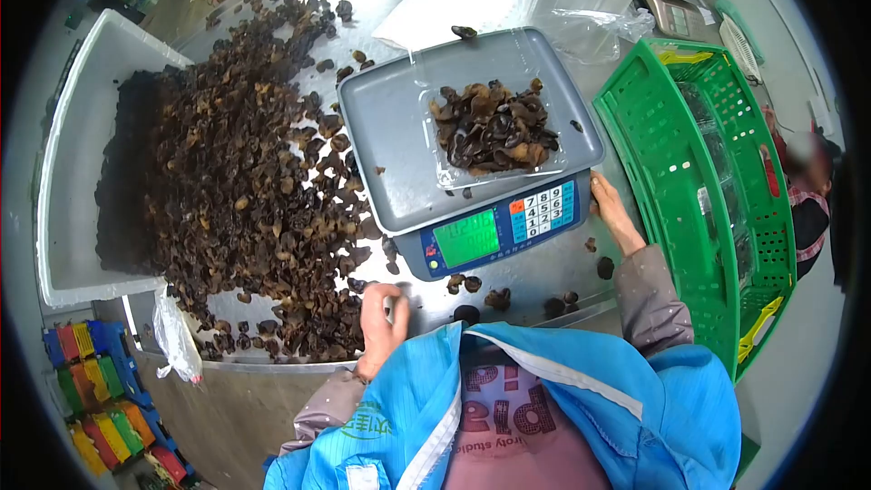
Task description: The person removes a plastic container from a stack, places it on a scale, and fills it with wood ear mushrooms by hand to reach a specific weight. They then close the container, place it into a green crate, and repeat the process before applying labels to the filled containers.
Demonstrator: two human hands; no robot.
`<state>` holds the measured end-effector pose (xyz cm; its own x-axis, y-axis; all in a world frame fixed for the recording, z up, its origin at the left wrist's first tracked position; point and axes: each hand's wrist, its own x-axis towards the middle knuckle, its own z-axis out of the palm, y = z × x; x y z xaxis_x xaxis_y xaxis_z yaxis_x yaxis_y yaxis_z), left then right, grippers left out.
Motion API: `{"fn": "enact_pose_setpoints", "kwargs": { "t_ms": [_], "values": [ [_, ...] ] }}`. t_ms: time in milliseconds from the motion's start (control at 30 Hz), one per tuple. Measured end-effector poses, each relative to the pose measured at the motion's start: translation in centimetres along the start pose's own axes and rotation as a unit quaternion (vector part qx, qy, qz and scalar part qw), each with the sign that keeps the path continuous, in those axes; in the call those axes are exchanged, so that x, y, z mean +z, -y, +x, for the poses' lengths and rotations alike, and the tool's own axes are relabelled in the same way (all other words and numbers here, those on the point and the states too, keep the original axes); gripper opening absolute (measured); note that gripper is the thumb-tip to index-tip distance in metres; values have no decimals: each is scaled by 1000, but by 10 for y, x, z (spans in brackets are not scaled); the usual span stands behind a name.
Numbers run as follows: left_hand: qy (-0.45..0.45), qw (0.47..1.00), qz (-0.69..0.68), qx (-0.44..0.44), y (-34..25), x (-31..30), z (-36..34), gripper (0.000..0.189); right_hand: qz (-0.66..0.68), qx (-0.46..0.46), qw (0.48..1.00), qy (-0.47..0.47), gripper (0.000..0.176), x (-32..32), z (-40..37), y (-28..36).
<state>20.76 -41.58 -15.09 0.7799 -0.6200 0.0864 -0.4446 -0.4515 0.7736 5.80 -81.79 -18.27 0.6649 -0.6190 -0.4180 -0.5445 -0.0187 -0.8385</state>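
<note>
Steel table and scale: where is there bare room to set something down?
Bare: the left of the scale's tray, beside the clear box; steel table between fungus heap and white sheet, bar stray pieces. Crowded: table's left, under the heap; the gap between scale and green crate is narrow.

The scale display [467, 238] glows green; the crates [717, 181] are green with yellow handles [760, 330]; the jacket [376, 408] is bright blue; the sleeves [650, 298] are dotted taupe.

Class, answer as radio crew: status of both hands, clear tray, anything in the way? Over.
Left hand curled beside dark fungus heap. Right hand at scale's right side. Filled clear tray on pan; stray pieces around it. Over.
</note>
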Motion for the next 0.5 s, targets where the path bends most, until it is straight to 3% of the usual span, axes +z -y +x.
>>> {"fn": "enact_pose_setpoints", "kwargs": {
  "t_ms": [100,167,300,367,433,500],
  "values": [
    [173,951,237,101,21,-12,-25,33,38,47,998,14,50,8,-8,5],
    [138,942,268,148,45,-30,-24,28,8,13,1000,-15,48,12,-7,0],
    [60,908,397,116,109,-83,-3,19,8,-14,999,-41,47,26,-29,28],
    [31,871,480,98,143,-114,12,20,-4,-13,999,-32,47,28,-34,9],
    [11,839,542,47,178,-144,26,21,-15,-12,999,-28,47,34,-39,-12],
    [10,875,477,-89,169,-165,50,23,-21,2,998,-63,45,39,-42,-24]
  ]
}}
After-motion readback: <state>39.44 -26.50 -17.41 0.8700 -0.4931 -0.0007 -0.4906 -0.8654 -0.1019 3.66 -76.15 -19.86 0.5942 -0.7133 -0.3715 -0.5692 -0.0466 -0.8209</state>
